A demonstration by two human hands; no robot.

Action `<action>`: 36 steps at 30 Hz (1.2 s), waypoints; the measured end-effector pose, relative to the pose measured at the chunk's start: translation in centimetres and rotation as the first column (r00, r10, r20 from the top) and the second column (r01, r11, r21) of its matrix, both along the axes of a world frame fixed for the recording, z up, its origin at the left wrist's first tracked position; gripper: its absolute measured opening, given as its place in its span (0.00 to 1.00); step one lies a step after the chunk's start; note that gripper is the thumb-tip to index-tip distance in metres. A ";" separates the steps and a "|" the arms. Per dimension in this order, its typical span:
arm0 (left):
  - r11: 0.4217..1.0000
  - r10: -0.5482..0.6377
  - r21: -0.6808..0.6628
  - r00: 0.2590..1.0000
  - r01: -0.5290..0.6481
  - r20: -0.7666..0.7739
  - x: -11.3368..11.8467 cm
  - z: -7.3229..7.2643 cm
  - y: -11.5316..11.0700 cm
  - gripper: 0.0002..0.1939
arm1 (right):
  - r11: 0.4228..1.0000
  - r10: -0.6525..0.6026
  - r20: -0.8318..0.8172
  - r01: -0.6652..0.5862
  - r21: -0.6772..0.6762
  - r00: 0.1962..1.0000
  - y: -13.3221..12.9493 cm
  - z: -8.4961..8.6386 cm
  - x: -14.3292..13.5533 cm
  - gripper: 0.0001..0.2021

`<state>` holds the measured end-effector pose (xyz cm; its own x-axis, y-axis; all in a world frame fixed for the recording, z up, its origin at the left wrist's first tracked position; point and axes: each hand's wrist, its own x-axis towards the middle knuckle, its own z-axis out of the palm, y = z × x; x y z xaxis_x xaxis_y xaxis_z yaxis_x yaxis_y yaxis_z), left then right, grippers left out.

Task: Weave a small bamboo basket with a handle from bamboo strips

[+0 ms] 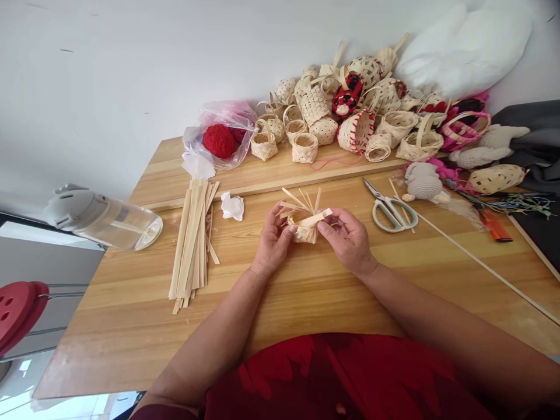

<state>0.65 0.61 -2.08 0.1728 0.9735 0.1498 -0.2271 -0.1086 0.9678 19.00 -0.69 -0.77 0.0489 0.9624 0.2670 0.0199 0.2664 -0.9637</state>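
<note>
A small, partly woven basket (305, 234) of pale flat strips is held above the wooden table, with several loose strip ends fanning up and away from me. My left hand (275, 236) grips its left side, thumb at the near rim and fingers behind. On the right, my right hand (349, 236) pinches the rim and a wider strip (315, 218) that lies across the top. Some fingertips are hidden behind the basket. Green-handled scissors (391, 211) lie to the right of my right hand, and a bundle of flat strips (192, 242) lies to the left.
Finished little baskets (305, 147) and red yarn (219, 141) line the table's back. A water bottle (109, 216) is at the left edge, crumpled tissue (232, 206) near the strips. Knitted grey figures (423, 181), an orange tool (497, 226) and a long thin strip (481, 263) are at right.
</note>
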 end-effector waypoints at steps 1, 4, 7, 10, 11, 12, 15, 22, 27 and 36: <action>1.000 -0.007 0.000 1.000 0.007 -0.001 0.0 0.0 0.0 0.37 | 1.000 0.016 -0.013 -0.016 -0.008 1.000 -0.1 0.1 0.0 0.15; 1.000 -0.021 0.006 1.000 0.021 -0.008 -0.1 0.0 -0.1 0.38 | 0.998 0.056 -0.022 -0.057 -0.032 0.998 -0.3 0.3 0.0 0.16; 0.999 -0.034 0.008 0.999 0.034 -0.009 -0.2 0.0 -0.1 0.40 | 0.997 0.070 0.000 -0.070 -0.034 0.998 -0.4 0.4 0.1 0.15; 0.999 -0.039 0.009 0.999 0.039 -0.013 -0.4 0.1 -0.1 0.39 | 0.997 0.080 0.067 -0.079 -0.019 0.995 -0.5 0.5 0.1 0.16; 0.999 -0.040 0.013 0.999 0.041 -0.018 -0.5 0.2 -0.1 0.38 | 0.997 0.073 0.098 -0.072 -0.007 0.993 -0.5 0.5 0.1 0.16; 0.999 -0.044 0.017 0.999 0.045 -0.024 -0.5 0.2 -0.2 0.37 | 0.998 0.057 0.128 -0.059 0.010 0.990 -0.5 0.5 0.1 0.15; 0.998 -0.067 0.015 0.998 0.067 -0.012 -0.6 0.4 -0.2 0.35 | 0.998 0.009 0.172 -0.019 0.054 0.985 -0.5 0.4 0.2 0.09; 0.996 -0.068 0.059 0.997 0.069 -0.033 -0.6 0.6 -0.2 0.36 | 0.990 0.009 0.178 -0.034 0.136 0.984 -0.3 0.4 0.3 0.04; 0.994 -0.082 0.067 0.996 0.085 -0.045 -0.6 0.5 -0.2 0.36 | 0.977 -0.007 0.233 -0.043 0.209 0.973 -0.5 0.9 0.2 0.04; 0.996 0.058 0.078 0.990 -0.048 -0.131 -0.9 0.0 -0.1 0.41 | 0.988 0.079 0.072 -0.087 0.124 0.994 -0.9 0.8 -0.1 0.14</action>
